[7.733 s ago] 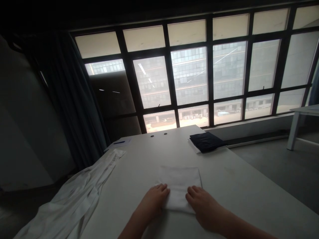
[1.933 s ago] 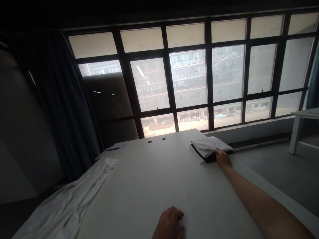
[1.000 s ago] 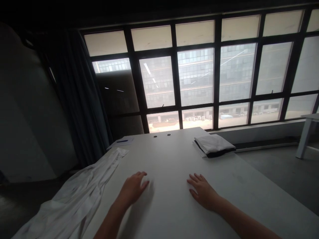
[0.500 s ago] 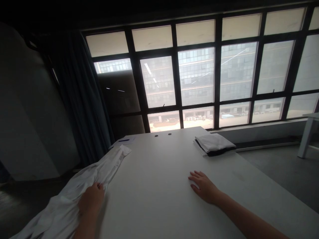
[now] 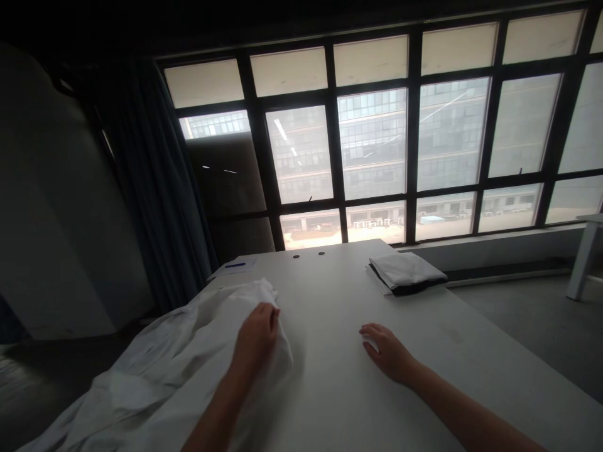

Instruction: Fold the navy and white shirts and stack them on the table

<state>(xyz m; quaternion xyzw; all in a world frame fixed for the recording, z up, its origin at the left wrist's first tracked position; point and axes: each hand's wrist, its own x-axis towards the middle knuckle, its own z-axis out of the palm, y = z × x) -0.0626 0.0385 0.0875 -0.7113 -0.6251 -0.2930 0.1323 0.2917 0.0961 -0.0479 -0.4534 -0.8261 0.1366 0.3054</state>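
Note:
A large crumpled white cloth (image 5: 155, 364) covers the left side of the white table (image 5: 325, 376) and hangs over its left edge. Its exact kind cannot be made out. My left hand (image 5: 257, 333) is closed on the cloth near its right edge, lifting that part a little off the tabletop. On the right, my right hand (image 5: 386, 351) rests on the table, thumb and fingers apart and slightly curved, holding nothing. Beyond it lies a folded stack of white and black cloth (image 5: 407, 271).
At the far left corner a pen (image 5: 235, 265) lies on a sheet of paper (image 5: 242, 270). Two round cable holes (image 5: 321, 253) sit near the far edge. A blue curtain (image 5: 160, 188), wide windows (image 5: 372, 150) and another white table (image 5: 584, 251) surround the workspace.
My left hand has moved right and away from me, drawing the white cloth further across the table. My right hand stays in nearly the same place, its fingers slightly more curled.

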